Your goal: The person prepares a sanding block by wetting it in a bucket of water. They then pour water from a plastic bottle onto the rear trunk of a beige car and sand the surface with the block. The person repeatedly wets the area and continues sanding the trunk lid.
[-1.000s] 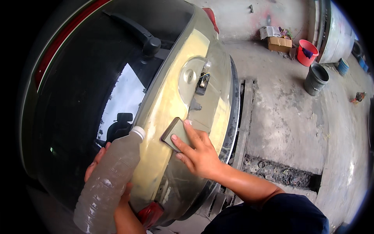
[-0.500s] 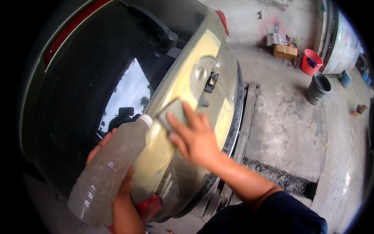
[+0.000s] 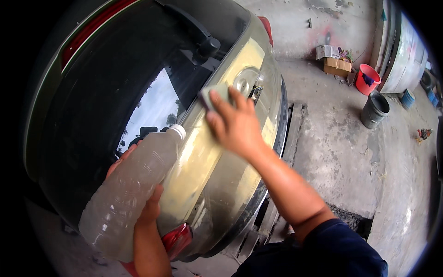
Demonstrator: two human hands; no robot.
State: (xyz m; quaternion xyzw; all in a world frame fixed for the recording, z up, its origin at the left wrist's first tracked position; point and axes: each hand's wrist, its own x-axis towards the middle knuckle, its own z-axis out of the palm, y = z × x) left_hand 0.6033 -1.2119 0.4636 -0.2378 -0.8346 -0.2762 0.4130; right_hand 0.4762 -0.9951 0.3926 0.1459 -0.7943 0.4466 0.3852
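Head: pad (image 3: 213, 96) under R hand (image 3: 236, 123), bottle (image 3: 131, 189) in L hand (image 3: 146, 207).

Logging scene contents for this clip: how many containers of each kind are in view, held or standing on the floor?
Plastic bottle, held in the left hand: 1
Red bucket: 1
Grey bucket: 1
Cardboard box: 1
Total: 4

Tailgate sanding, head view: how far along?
Done: much of the olive-gold car tailgate already looks dull and pale yellow around the latch. In hand: the right hand presses a flat grey sanding pad on the panel below the dark rear window; the left hand holds a cloudy plastic bottle, cap on. Left: the lower tailgate near the red tail light looks darker, seemingly unsanded.
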